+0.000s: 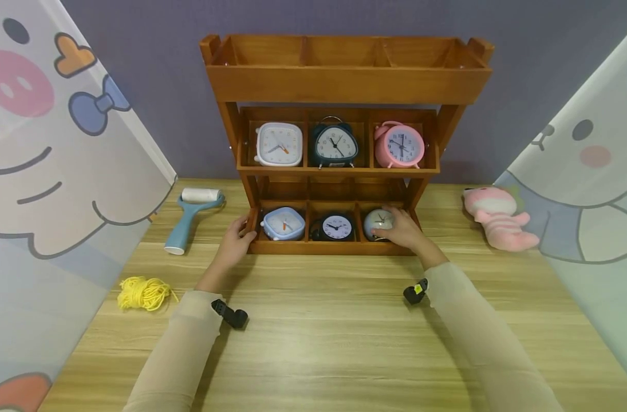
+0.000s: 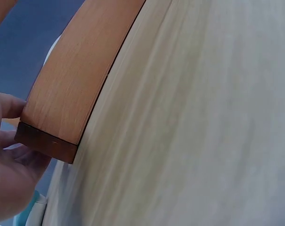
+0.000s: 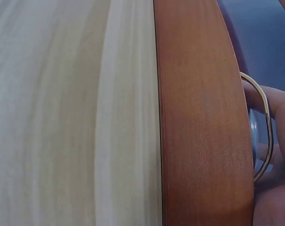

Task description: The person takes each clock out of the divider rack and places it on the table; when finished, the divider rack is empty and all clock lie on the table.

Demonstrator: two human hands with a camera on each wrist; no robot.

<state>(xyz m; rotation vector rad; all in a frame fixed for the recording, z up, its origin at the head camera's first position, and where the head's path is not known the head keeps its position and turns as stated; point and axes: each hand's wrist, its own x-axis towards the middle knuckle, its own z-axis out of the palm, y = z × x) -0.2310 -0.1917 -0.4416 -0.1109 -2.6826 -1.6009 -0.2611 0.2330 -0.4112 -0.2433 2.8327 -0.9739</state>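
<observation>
A brown wooden rack [image 1: 349, 86] stands at the back of the table. My left hand [image 1: 235, 243] grips the left front corner of its bottom tray [image 1: 334, 248], with thumb and fingers on either side of the board in the left wrist view. In the bottom right compartment, my right hand [image 1: 403, 230] holds a small round clock [image 1: 376, 220], thumb across its front. The right wrist view shows a gold-coloured metal loop [image 3: 269, 127] beside the fingers; the tray's front board hides most of the clock. Next to it sit a black round clock [image 1: 338, 227] and a light blue clock [image 1: 284, 224].
On the middle shelf stand a white clock [image 1: 279, 144], a dark green clock [image 1: 336, 143] and a pink clock [image 1: 402, 145]. A lint roller [image 1: 186, 220] and yellow cord [image 1: 143, 293] lie at left, a pink plush toy [image 1: 501, 217] at right.
</observation>
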